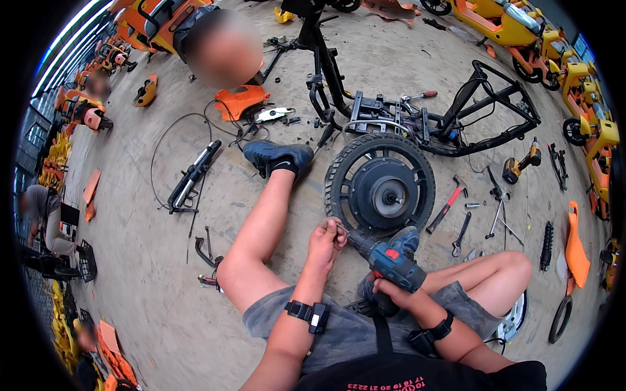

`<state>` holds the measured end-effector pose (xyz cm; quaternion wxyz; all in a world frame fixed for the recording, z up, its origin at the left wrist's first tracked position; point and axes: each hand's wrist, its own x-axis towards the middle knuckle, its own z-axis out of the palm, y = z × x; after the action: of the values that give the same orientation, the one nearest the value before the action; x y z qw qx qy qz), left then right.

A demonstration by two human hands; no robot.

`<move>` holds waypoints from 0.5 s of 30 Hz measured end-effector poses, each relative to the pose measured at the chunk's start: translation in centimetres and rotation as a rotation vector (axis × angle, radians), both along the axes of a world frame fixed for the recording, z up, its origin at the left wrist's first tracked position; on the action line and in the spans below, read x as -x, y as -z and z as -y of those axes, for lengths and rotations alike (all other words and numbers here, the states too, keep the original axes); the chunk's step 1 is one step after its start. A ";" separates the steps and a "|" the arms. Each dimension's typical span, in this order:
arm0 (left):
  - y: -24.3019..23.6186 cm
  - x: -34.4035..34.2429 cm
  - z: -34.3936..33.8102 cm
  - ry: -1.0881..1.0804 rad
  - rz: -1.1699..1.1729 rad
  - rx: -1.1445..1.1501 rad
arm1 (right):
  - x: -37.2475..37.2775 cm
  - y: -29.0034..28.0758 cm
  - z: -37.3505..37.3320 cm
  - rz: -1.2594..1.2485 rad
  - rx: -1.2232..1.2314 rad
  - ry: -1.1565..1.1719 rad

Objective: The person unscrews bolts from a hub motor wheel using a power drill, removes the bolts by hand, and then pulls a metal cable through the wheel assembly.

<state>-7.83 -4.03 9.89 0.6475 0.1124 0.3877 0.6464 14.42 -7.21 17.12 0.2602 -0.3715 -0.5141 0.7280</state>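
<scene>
My right hand [394,293] is wrapped round the grip of a blue and black cordless drill [392,262], which lies across my lap with its chuck toward the upper left. At the front of the chuck, my left hand [326,244] pinches a thin drill bit [342,227], mostly hidden by the fingers. Just beyond the drill, a wheel [381,186] with a black tyre and a hub motor lies on its side, its axle end facing up. It sits beside a bare black scooter frame [391,117] on the floor.
Right of the wheel lie a red-handled hammer [446,210], a wrench [462,234] and a yellow cordless drill [521,161]. On the left are a fork [194,177] and an orange panel [241,101]. Another person [44,212] is far left; yellow scooters [590,117] stand along the right.
</scene>
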 end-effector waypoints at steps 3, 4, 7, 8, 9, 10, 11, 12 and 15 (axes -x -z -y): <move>0.2 0.8 0.0 0.042 -0.265 -0.017 | -0.2 -0.4 -0.5 -0.030 -0.001 -0.036; 0.1 1.0 0.0 0.044 -0.263 -0.017 | -0.4 -0.4 -0.6 -0.028 -0.001 -0.034; -0.6 1.4 0.2 0.122 -0.501 -0.015 | -1.5 -0.4 -1.3 0.027 -0.065 -0.064; -0.7 1.4 0.2 0.145 -0.537 -0.004 | -2.0 -0.4 -1.7 0.041 -0.115 -0.134; -0.8 1.4 0.2 0.168 -0.576 0.007 | -2.3 -0.4 -1.9 0.052 -0.166 -0.204; -0.8 1.3 0.2 0.172 -0.577 0.004 | -2.4 -0.4 -1.9 0.051 -0.167 -0.199; -0.7 1.0 0.2 0.170 -0.579 -0.010 | -2.6 -0.4 -1.8 0.030 -0.091 -0.167; -0.6 0.9 0.2 0.165 -0.583 -0.025 | -2.5 -0.7 -1.9 0.008 -0.017 -0.137; -0.2 0.3 0.1 0.034 -0.377 -0.062 | -1.5 -1.9 -1.4 -0.121 0.349 0.022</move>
<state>-8.16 -4.08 10.06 0.5704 0.2582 0.4800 0.6145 15.95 -5.77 19.05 0.2300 -0.3722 -0.3595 0.8242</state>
